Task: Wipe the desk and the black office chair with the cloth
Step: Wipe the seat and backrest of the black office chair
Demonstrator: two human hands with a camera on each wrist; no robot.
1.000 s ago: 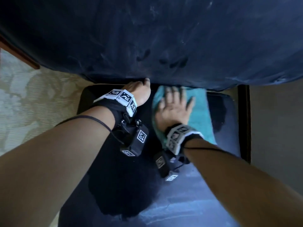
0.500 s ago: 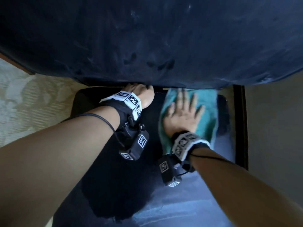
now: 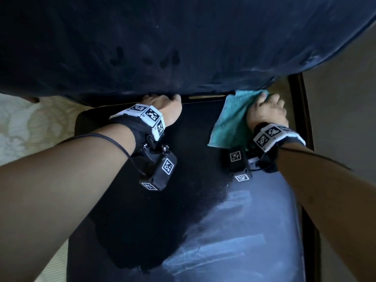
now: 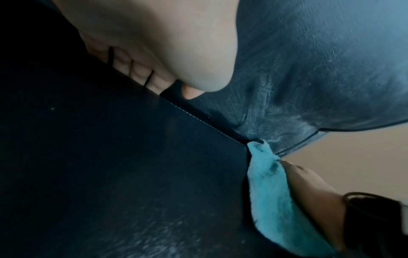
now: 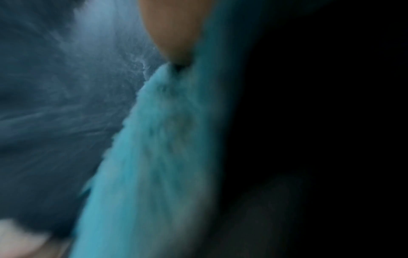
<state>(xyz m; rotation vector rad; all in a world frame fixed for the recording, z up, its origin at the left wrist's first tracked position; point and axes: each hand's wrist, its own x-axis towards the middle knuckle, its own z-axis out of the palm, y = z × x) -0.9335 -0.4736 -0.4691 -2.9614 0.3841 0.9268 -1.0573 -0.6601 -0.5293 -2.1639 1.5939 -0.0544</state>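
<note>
The black office chair fills the head view: its seat (image 3: pixel 183 149) lies below me and its backrest (image 3: pixel 183 47) rises at the top. My left hand (image 3: pixel 164 102) sits at the seam between them, fingers curled over the seat's rear edge (image 4: pixel 137 69), thumb against the backrest (image 4: pixel 320 69). The teal cloth (image 3: pixel 227 123) lies at the seat's rear right corner, its left side lifted. My right hand (image 3: pixel 266 110) is on it with fingers curled, blurred by motion. The cloth (image 4: pixel 269 192) bunches up against that hand (image 4: pixel 309 188); the right wrist view shows a thumb dug into the cloth (image 5: pixel 159 139).
A pale patterned floor (image 3: pixel 30 127) lies left of the chair and a plain beige floor (image 3: pixel 341 119) right of it. A dark frame bar (image 3: pixel 304 119) runs along the seat's right side. The seat's front right (image 3: pixel 234 231) shows a streaky grey sheen.
My right hand has slid the cloth rightward to the seat's rear right corner, and its fingers went from flat to curled. The left hand stays at the seam.
</note>
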